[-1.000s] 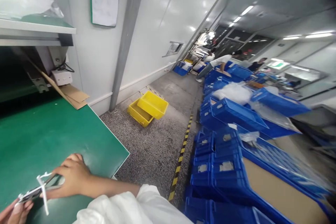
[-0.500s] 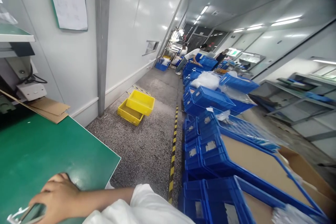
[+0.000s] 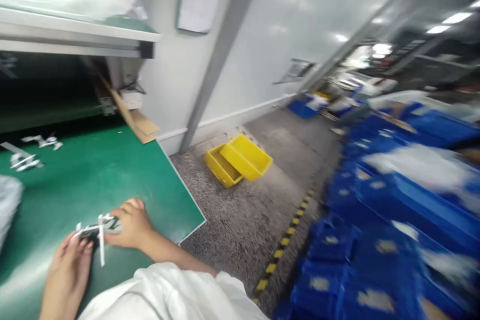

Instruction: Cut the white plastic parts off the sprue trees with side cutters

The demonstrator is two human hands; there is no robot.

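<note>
Over the green tabletop (image 3: 123, 175), a thin white plastic piece (image 3: 101, 242) with narrow arms spans the gap between my hands. My left hand (image 3: 69, 267) pinches its left end, fingertips closed on it. On the other end, the fingers of my right hand (image 3: 131, 225) are closed around the part, which hides some of it. One narrow arm of the piece points down toward me. Farther left lie similar white plastic pieces (image 3: 26, 160), blurred, loose on the tabletop. A pale plastic bag (image 3: 8, 205) lies by the left edge of the view.
A shelf (image 3: 75, 35) with clear bags runs above the back of the table. Cardboard (image 3: 144, 127) lies at the table's far corner. Yellow bins (image 3: 249, 157) sit on the floor beyond. Stacked blue crates (image 3: 375, 255) line the right, past a striped floor line (image 3: 279, 252).
My view has swung left toward the table, so the wall and bins shift right. My left hand has come into view, on the white piece alongside my right hand.
</note>
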